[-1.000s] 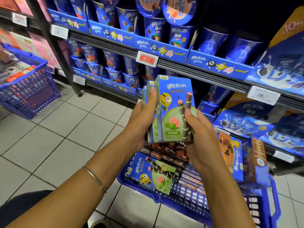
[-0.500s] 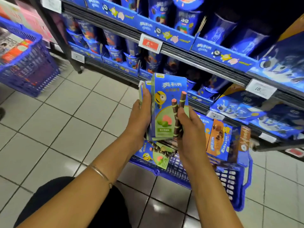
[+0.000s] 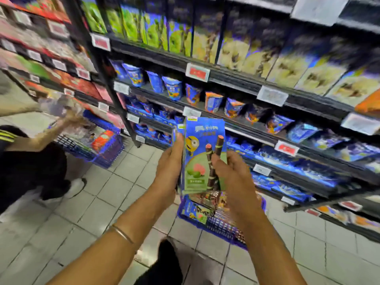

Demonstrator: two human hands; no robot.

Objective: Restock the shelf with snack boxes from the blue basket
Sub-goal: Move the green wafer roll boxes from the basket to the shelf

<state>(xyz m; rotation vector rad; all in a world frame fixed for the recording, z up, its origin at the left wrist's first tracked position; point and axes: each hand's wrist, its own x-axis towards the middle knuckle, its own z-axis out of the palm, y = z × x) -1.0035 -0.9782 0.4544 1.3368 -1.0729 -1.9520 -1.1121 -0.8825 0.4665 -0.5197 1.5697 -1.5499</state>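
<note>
I hold a small stack of blue-and-green snack boxes [image 3: 202,155] upright in front of me. My left hand [image 3: 169,165] grips the stack's left side, my right hand [image 3: 230,175] grips its lower right corner. Below my hands the blue basket [image 3: 221,227] stands on the floor with more boxes lying in it, among them one green-and-blue box [image 3: 196,212]. The shelf [image 3: 236,79] rises ahead: tall green and yellow boxes on the top row, blue cups and packs on the rows beneath. The picture is blurred.
A second blue basket [image 3: 98,149] with goods stands on the tiled floor at left. Another person [image 3: 30,161] in dark clothes crouches there, an arm reaching toward it. A black upright post [image 3: 107,79] divides two shelf bays. Price tags line the shelf edges.
The view has swung upward and the stack has risen with both hands away from the basket. Higher shelf rows and the person at left have come into sight.
</note>
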